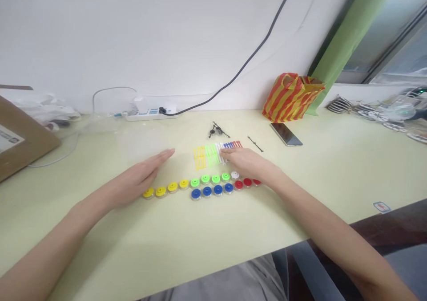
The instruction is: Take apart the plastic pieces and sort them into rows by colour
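Two hands, left (133, 183) open and empty, right (247, 163) flat over coloured sticks (207, 155), above a pale desk (310, 181) with power strip (150, 114), phone (286, 134) and striped bag (292, 97) against a white wall (133, 34).

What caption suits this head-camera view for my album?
A left hand near a row of coloured round caps, a right hand touching coloured plastic sticks.

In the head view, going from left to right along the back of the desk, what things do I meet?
Brown cardboard box → white power strip → small black assembled part → thin black rod → red-and-yellow striped plastic bag
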`<state>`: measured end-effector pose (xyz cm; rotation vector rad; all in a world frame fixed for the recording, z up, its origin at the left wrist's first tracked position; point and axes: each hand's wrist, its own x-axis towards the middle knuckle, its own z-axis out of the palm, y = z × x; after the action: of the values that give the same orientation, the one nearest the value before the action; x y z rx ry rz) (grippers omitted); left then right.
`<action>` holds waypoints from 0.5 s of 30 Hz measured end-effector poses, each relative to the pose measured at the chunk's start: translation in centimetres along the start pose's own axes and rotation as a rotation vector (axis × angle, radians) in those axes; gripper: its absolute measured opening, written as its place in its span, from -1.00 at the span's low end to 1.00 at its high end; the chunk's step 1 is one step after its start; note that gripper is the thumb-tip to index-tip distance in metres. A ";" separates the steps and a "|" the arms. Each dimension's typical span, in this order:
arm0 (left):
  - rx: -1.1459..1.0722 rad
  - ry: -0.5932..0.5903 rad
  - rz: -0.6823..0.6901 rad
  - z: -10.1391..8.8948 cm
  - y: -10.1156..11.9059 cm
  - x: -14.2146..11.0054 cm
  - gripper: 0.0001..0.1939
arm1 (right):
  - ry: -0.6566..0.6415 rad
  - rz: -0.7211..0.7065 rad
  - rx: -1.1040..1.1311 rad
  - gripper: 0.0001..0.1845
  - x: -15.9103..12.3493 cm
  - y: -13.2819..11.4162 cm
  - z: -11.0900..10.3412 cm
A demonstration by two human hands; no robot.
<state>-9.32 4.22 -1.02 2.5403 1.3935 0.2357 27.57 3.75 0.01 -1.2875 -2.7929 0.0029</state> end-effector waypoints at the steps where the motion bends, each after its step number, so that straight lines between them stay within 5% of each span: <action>1: 0.000 -0.002 -0.006 0.0 0.1 0.0 -0.38 | 0.005 -0.002 -0.003 -0.49 0.0 0.0 0.0; 15: 0.011 -0.052 -0.027 -0.5 0.7 -0.2 -0.39 | 0.036 0.000 -0.030 -0.47 0.1 -0.5 -0.2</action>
<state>-9.01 3.75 -0.38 2.5159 1.4123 0.1568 27.17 3.51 0.28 -1.2806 -2.7732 -0.0613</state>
